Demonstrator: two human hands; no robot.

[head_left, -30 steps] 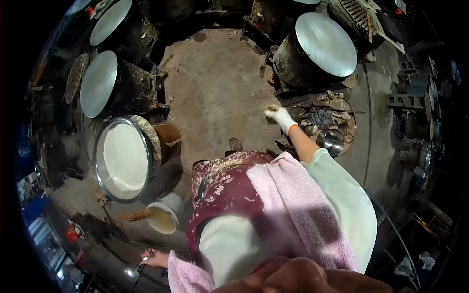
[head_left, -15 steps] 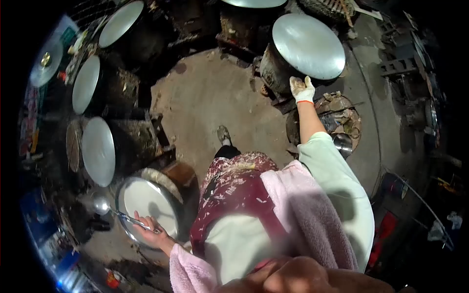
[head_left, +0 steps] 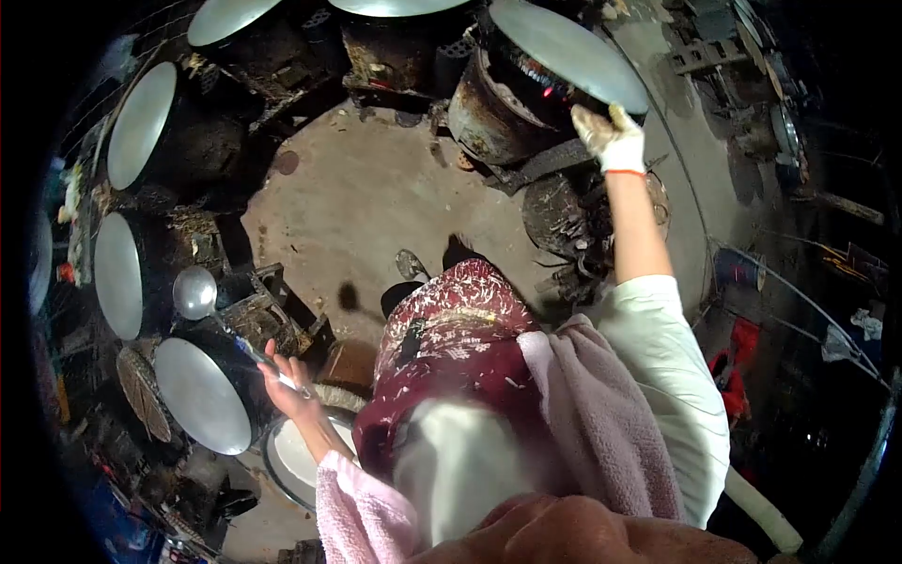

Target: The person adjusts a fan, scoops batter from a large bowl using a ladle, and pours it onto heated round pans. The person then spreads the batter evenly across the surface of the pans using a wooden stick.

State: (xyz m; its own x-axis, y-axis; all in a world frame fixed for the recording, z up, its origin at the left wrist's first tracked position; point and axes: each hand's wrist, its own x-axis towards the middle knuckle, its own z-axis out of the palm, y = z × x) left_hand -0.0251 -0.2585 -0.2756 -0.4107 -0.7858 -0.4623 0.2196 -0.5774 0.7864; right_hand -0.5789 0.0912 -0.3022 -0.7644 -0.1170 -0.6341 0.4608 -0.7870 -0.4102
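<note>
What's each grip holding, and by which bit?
The left grip has a ladle by its handle. The gloved right grip has a tilted, round metal plate by its near edge.

Your shiny ladle (head_left: 195, 293) slants out from your left hand (head_left: 289, 390), bowl outermost, blue on its handle. With your gloved right hand (head_left: 614, 143) at its rim, the round silvery plate (head_left: 571, 54) tilts above a rusty drum (head_left: 484, 117).
</note>
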